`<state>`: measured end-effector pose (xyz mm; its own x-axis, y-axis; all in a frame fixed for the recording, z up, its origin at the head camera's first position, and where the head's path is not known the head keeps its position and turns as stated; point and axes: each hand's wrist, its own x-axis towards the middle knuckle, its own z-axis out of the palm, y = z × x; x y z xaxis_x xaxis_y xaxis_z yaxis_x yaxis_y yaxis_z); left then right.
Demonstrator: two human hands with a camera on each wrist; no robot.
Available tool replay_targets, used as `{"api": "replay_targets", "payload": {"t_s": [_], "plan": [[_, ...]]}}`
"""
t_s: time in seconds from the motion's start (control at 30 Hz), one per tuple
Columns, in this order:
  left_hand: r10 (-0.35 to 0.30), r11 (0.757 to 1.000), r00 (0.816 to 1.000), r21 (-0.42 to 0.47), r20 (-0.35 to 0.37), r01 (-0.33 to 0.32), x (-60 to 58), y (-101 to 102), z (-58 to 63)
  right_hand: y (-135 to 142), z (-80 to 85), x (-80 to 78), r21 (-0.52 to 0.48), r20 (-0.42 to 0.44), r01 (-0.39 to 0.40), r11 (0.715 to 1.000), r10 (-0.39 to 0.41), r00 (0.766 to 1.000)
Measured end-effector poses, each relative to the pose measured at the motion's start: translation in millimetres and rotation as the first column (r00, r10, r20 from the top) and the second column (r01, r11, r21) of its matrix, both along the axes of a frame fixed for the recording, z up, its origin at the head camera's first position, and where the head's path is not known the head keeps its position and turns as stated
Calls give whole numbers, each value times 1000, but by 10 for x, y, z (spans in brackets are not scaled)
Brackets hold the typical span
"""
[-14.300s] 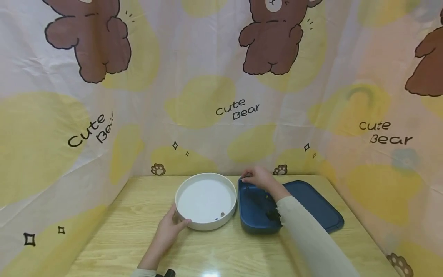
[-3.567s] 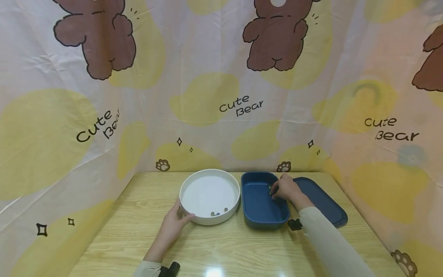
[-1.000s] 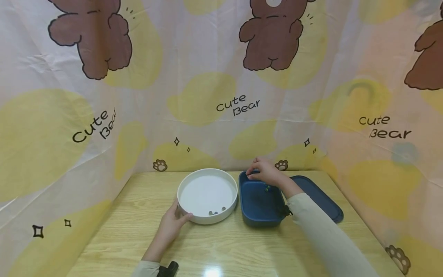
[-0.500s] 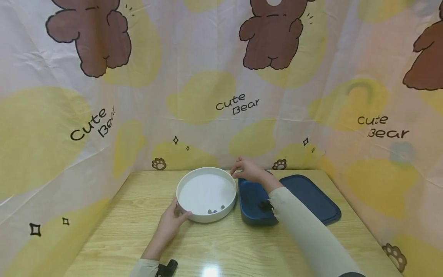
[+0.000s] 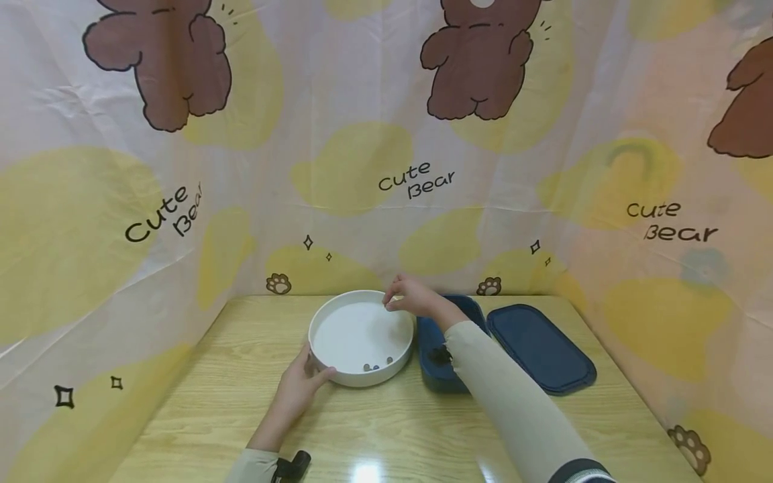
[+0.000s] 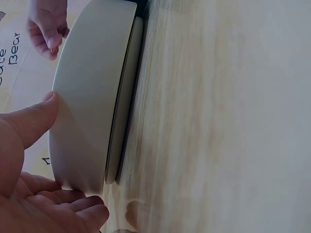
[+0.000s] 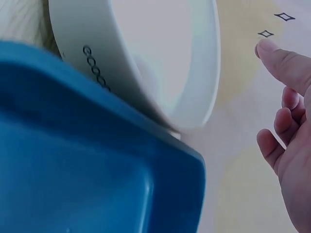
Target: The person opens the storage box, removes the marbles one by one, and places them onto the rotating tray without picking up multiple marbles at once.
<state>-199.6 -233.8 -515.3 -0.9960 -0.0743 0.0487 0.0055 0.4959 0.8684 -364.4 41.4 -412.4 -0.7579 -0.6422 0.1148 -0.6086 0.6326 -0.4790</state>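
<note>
A shallow round white dish [image 5: 359, 380] stands on the table, with 3 small marbles [image 5: 389, 360] lying near its front wall. My left hand [image 5: 296, 389] grips it at the front left, thumb at the rim and fingers against the side. Over the dish's back right rim is my right hand [image 5: 417, 298], thumb and forefinger together. In the left wrist view those fingertips pinch a small orange-red marble [image 6: 54, 50]. Right of the dish sits a deep blue box [image 5: 443, 382], partly covered by my right forearm.
A dark blue lid [image 5: 540, 349] lies on the wooden table [image 5: 338, 436] to the right of the box. Behind the table hangs a bear-print cloth [image 5: 344, 168]. In the right wrist view the box's corner [image 7: 194, 165] overlaps the dish's wall.
My right hand has moved left from the blue box's back corner to over the white dish, still pinching the marble. The left hand keeps its hold on the dish.
</note>
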Motion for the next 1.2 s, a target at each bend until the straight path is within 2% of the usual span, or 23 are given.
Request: {"api": "replay_targets", "payload": {"t_s": [0.13,0.3,0.53,0.73,0.9,1.2], "plan": [[6,1000,1000,-9,-5,-6,1,-3,-5,-95,-36,11,-5,-6,-5,1000,5,1000],[10,1000,1000,-17,-6,-10,-7,-15,-15,-188,-81,9,-18,31,1,1000,0,1000],[5,1000,1000,-14,0,-5,-19,-17,-10,-168,-30,24,-19,35,-25,999,26,999],[3,1000,1000,-12,13,-3,-27,-9,-16,69,43,58,6,16,9,1000,-9,1000],[6,1000,1000,-15,-1,-6,-27,1,-15,348,91,82,-36,12,42,998,-41,999],[8,1000,1000,-22,2,-8,-21,7,1,829,149,161,-11,-114,67,998,-68,991]]}}
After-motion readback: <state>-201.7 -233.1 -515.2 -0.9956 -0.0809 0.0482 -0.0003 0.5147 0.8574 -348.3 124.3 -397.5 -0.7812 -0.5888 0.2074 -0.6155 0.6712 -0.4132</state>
